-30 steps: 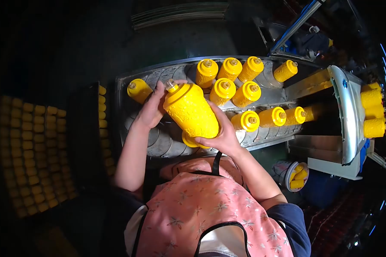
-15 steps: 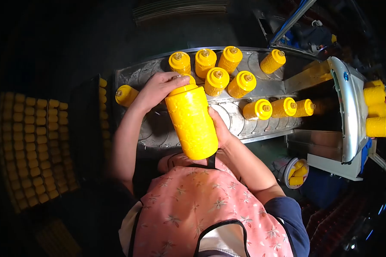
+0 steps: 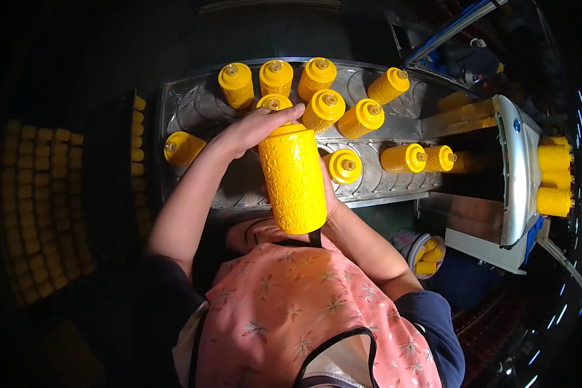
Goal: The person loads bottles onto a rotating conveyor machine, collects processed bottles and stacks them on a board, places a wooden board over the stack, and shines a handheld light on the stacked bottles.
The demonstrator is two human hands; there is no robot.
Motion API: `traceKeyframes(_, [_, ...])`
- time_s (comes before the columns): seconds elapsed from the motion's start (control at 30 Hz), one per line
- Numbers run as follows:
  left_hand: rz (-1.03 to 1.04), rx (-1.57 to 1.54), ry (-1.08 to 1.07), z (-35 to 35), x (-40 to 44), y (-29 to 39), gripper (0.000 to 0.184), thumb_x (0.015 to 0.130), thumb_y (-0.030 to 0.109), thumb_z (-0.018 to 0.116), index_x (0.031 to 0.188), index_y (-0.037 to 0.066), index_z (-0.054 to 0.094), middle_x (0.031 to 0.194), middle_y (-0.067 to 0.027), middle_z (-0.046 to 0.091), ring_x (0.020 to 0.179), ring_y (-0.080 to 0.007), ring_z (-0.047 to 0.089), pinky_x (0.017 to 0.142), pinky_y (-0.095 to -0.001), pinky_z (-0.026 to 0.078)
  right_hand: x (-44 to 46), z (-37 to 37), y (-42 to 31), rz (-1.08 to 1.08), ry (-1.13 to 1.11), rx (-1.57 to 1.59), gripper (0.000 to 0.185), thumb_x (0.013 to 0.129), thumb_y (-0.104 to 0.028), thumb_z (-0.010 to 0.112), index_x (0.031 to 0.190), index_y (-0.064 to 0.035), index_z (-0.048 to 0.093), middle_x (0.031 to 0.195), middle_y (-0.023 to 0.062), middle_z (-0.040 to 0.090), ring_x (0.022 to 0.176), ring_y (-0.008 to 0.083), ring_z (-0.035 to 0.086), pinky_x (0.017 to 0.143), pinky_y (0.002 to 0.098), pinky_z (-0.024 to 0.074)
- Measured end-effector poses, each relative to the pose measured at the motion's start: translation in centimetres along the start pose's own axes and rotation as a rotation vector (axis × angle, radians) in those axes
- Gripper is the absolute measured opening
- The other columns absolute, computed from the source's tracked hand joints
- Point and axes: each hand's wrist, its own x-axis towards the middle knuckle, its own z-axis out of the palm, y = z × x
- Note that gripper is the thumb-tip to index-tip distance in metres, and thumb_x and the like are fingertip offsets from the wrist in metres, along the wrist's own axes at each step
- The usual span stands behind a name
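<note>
Both my hands hold a large yellow bottle (image 3: 293, 181) with an embossed surface, tilted with its base toward my apron. My left hand (image 3: 255, 131) closes over its neck and shoulder, hiding most of the top. On the other side, my right hand (image 3: 329, 193) grips the body, its fingers mostly hidden behind the bottle. Just beyond my right hand, another yellow bottle (image 3: 344, 165) stands on the metal conveyor (image 3: 239, 187). A further yellow bottle (image 3: 274, 102) shows right behind my left hand.
Several yellow bottles (image 3: 276, 79) stand on the conveyor's far lane, and one bottle (image 3: 184, 149) is at its left end. A metal machine housing (image 3: 517, 171) spans the right side. Below it sits a bucket (image 3: 427, 253) of yellow pieces. Stacked yellow bottles (image 3: 42, 213) fill the dark left.
The bottles on the conveyor have shifted left, one coming close beside my right hand. My left thumb now lies across the held bottle's neck. The camera view has shifted slightly.
</note>
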Motion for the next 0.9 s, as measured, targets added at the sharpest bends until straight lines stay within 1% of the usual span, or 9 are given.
traceKeyframes(0.13, [-0.066, 0.049, 0.010, -0.3, 0.2, 0.6, 0.062, 0.082, 0.059, 0.057, 0.112, 0.005, 0.060, 0.109, -0.0100, 0.061, 0.103, -0.0182, 0.057, 0.095, -0.0313, 0.040, 0.0, -1.3, -0.4, -0.049, 0.026, -0.087, 0.058, 0.091, -0.052, 0.043, 0.126, -0.0069, 0.048, 0.113, 0.0130, 0.060, 0.094, 0.0283, 0.062, 0.082, 0.0478, 0.0510])
traceKeyframes(0.2, [0.059, 0.105, 0.122, 0.5, -0.2, 0.9, 0.056, 0.086, 0.050, 0.057, 0.112, 0.001, 0.060, 0.106, -0.0084, 0.063, 0.095, -0.0166, 0.060, 0.086, -0.0310, 0.044, -2.4, -2.6, -3.0, -0.532, 0.446, -0.934, 0.047, 0.092, -0.039, 0.053, 0.123, -0.0038, 0.049, 0.107, 0.0095, 0.060, 0.090, 0.0209, 0.061, 0.079, 0.0389, 0.0520])
traceKeyframes(0.27, [0.129, 0.193, 0.120, 0.2, -0.2, -2.9, 0.052, 0.086, 0.047, 0.059, 0.113, 0.003, 0.060, 0.107, -0.0085, 0.062, 0.094, -0.0186, 0.061, 0.084, -0.0322, 0.046, -4.7, -1.3, -6.6, -0.953, 0.779, -0.771, 0.035, 0.082, -0.009, 0.068, 0.113, -0.0005, 0.052, 0.102, 0.0061, 0.058, 0.093, 0.0123, 0.056, 0.082, 0.0232, 0.0457])
traceKeyframes(0.33, [0.224, 0.517, 0.211, 1.2, -0.2, -4.3, 0.044, 0.086, 0.039, 0.062, 0.116, 0.007, 0.061, 0.106, -0.0087, 0.061, 0.093, -0.0229, 0.062, 0.081, -0.0337, 0.048, -5.9, -2.7, -11.7, -1.291, 0.925, -1.252, 0.042, 0.078, -0.006, 0.070, 0.114, 0.0000, 0.049, 0.106, 0.0095, 0.057, 0.099, 0.0173, 0.054, 0.090, 0.0296, 0.0433])
traceKeyframes(0.53, [0.275, 0.886, 0.410, 5.3, 2.2, -10.2, 0.047, 0.080, 0.044, 0.065, 0.121, 0.022, 0.059, 0.114, -0.0085, 0.054, 0.105, -0.0292, 0.055, 0.084, -0.0395, 0.046, -2.2, -7.6, -20.6, -1.100, 1.263, -2.017, 0.056, 0.074, -0.034, 0.074, 0.120, -0.0077, 0.055, 0.112, 0.0214, 0.054, 0.106, 0.0365, 0.052, 0.094, 0.0422, 0.0397])
traceKeyframes(0.63, [0.340, 0.886, 0.401, 6.8, 2.7, -10.0, 0.053, 0.079, 0.031, 0.069, 0.125, 0.011, 0.052, 0.117, -0.0136, 0.052, 0.107, -0.0326, 0.053, 0.089, -0.0386, 0.044, -2.1, -7.8, -22.9, -0.987, 1.139, -1.760, 0.042, 0.078, -0.031, 0.070, 0.114, -0.0123, 0.061, 0.113, 0.0221, 0.053, 0.104, 0.0362, 0.053, 0.093, 0.0387, 0.0422])
traceKeyframes(0.73, [0.518, 1.021, 0.443, 6.3, 3.4, -8.6, 0.056, 0.080, 0.024, 0.070, 0.127, 0.004, 0.048, 0.119, -0.0150, 0.051, 0.108, -0.0320, 0.053, 0.090, -0.0391, 0.045, -4.4, -6.6, -25.2, -1.024, 1.037, -1.700, 0.032, 0.084, -0.027, 0.065, 0.110, -0.0076, 0.063, 0.104, 0.0123, 0.060, 0.095, 0.0207, 0.058, 0.087, 0.0303, 0.0447])
traceKeyframes(0.8, [0.442, 0.422, 0.360, 6.2, 3.2, -6.0, 0.054, 0.082, 0.017, 0.068, 0.128, -0.001, 0.044, 0.122, -0.0155, 0.051, 0.108, -0.0280, 0.054, 0.088, -0.0370, 0.047, -7.1, -3.5, -26.0, -1.080, 0.881, -1.482, 0.026, 0.091, -0.020, 0.058, 0.110, -0.0030, 0.061, 0.095, 0.0024, 0.063, 0.088, 0.0071, 0.055, 0.083, 0.0232, 0.0440])
traceKeyframes(0.9, [0.354, -0.056, 0.198, 5.9, 4.1, -2.5, 0.042, 0.093, 0.020, 0.054, 0.128, 0.000, 0.043, 0.122, -0.0150, 0.052, 0.110, -0.0247, 0.054, 0.085, -0.0322, 0.049, -11.1, 3.7, -25.3, -1.062, 0.715, -1.294, 0.029, 0.094, -0.023, 0.051, 0.113, -0.0026, 0.059, 0.103, 0.0033, 0.061, 0.094, 0.0100, 0.055, 0.086, 0.0246, 0.0426])
